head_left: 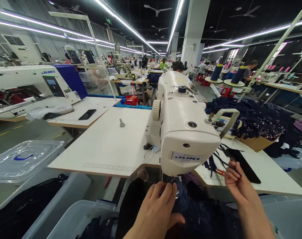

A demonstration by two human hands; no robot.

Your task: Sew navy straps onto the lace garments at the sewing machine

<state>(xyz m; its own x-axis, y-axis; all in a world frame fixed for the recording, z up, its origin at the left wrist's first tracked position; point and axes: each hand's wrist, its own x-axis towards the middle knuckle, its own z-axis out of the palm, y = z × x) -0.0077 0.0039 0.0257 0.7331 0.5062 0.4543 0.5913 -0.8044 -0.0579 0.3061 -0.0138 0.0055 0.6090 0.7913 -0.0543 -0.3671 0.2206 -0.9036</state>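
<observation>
Here, touching dark cloth (200, 212) under the head of the white sewing machine (188, 116) with the left hand (157, 199).

With left fingers bent over the cloth, just below the machine's head; cannot tell whether pinching or only pressing it. With fingers of the right hand (237, 176) curled toward the thumb, right of the machine; cannot tell whether closed on something. Near that hand, also right of the machine: a black slab (245, 167), an orange-handled tool (219, 172) and narrow dark strips (210, 164). Farther right of the machine, a heap of navy pieces (250, 119). Left of the machine, a small grey metal piece (122, 123) on the white tabletop (108, 142), then, farther out, a black phone (87, 114).
</observation>
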